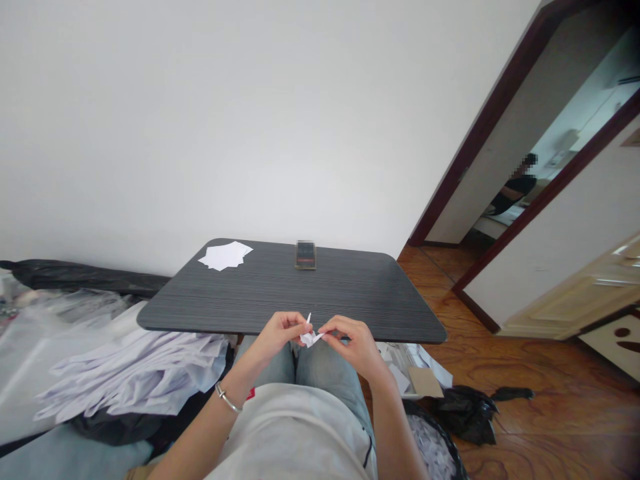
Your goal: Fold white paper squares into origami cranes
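Left hand and right hand: fingers of both pinch one small folded paper piece; counter carries one paper stack, one phone

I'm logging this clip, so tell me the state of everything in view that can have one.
folded paper: partly folded, held between both hands.
left hand: grip shut on the folded paper.
right hand: grip shut on the folded paper.
paper sheets: loosely fanned, flat on the table.
door: swung open.
black bag: crumpled on the floor.
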Demonstrator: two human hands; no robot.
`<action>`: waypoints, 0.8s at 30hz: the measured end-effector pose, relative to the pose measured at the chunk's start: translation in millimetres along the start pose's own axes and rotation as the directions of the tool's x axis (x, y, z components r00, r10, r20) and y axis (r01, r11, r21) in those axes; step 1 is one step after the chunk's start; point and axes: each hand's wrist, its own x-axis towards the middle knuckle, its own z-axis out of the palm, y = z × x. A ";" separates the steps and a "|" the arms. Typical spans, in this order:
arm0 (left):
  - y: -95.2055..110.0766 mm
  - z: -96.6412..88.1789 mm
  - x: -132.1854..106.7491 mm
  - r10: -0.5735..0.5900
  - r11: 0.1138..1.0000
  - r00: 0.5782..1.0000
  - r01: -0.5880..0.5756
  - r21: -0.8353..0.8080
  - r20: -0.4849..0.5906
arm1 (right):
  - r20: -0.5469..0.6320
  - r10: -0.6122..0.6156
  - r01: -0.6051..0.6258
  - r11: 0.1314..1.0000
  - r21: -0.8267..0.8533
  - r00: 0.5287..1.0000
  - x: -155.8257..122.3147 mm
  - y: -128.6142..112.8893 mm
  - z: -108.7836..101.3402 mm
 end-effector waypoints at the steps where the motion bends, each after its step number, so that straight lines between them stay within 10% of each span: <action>1: -0.3 -0.2 0.0 0.001 1.000 1.000 -0.001 -0.003 0.001 | 0.004 -0.007 0.007 1.000 -0.007 1.000 -0.2 0.4 -0.2; 24: 3.3 0.3 -2.2 0.011 0.999 0.999 -0.013 0.033 0.037 | -0.017 -0.021 0.022 0.999 0.046 1.000 0.7 1.6 1.4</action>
